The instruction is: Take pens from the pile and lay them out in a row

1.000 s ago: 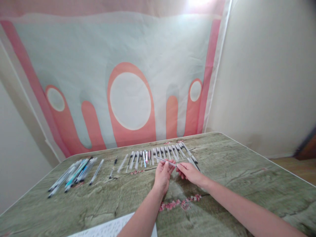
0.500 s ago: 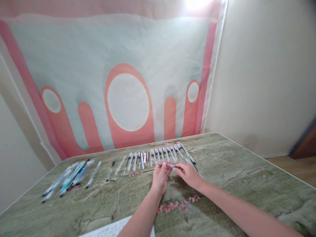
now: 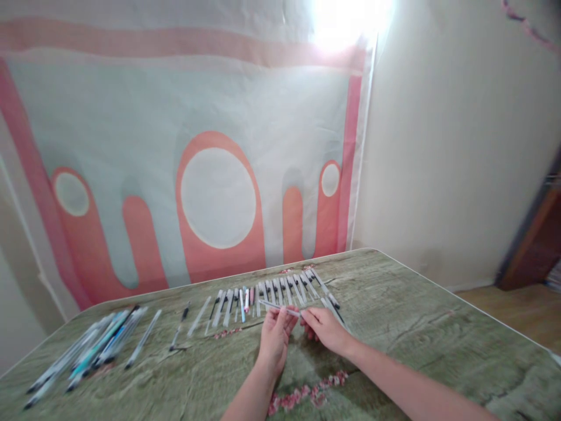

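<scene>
My left hand [image 3: 274, 338] and my right hand [image 3: 325, 329] meet above the table [image 3: 394, 339] and pinch the two ends of one thin clear pen [image 3: 279, 306], held nearly level. Just behind the hands lies a row of several pens and caps [image 3: 272, 292], laid side by side. One more pen [image 3: 333, 304] lies close to the right hand's knuckles.
A heap of several blue and clear pens [image 3: 83, 351] lies at the table's left. A single dark pen [image 3: 179, 324] lies between the heap and the row. A pink and pale curtain [image 3: 210, 193] hangs behind the table. A wooden door frame [image 3: 530, 240] stands at the right.
The view has tilted up and shifted, so the table sits lower in frame. Both hands keep the same pen between them, drawn slightly nearer to me.
</scene>
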A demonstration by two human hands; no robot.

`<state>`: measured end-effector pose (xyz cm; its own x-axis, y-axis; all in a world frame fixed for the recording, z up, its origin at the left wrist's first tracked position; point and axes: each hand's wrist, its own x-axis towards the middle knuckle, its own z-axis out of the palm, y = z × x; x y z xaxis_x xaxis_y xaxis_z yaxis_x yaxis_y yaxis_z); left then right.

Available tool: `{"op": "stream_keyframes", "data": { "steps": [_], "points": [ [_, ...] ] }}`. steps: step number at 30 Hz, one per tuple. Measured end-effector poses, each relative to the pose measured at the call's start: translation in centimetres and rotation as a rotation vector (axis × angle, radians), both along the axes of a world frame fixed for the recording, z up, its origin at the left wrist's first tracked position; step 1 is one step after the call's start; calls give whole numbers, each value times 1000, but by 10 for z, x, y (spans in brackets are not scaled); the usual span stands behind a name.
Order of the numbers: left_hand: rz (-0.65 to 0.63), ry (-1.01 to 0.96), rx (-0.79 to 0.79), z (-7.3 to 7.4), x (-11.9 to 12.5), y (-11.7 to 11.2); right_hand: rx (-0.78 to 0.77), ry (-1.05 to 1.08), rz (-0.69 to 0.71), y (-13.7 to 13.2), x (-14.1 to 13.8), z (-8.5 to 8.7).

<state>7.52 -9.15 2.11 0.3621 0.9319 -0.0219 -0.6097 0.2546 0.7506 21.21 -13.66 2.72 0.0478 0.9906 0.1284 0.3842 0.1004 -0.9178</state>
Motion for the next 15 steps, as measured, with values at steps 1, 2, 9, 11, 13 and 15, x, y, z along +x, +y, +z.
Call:
{"op": "stream_keyframes", "data": {
  "steps": [1,2,9,11,13,15],
  "points": [
    [3,4,3,0,0,0,30,-28,-13,0,0,1],
    [10,7,4,0,0,0,74,-64,-35,0,0,2],
    [23,20,-1,-2,1,2,41,-54,-16,-3,-1,5],
    [27,16,-1,-2,2,2,28,-49,-2,-3,-2,4],
    [30,8,1,-2,2,2,101,-90,-49,-3,-1,2],
    [31,0,6,-3,2,2,136,-99,-84,-2,-1,2]
  ]
}}
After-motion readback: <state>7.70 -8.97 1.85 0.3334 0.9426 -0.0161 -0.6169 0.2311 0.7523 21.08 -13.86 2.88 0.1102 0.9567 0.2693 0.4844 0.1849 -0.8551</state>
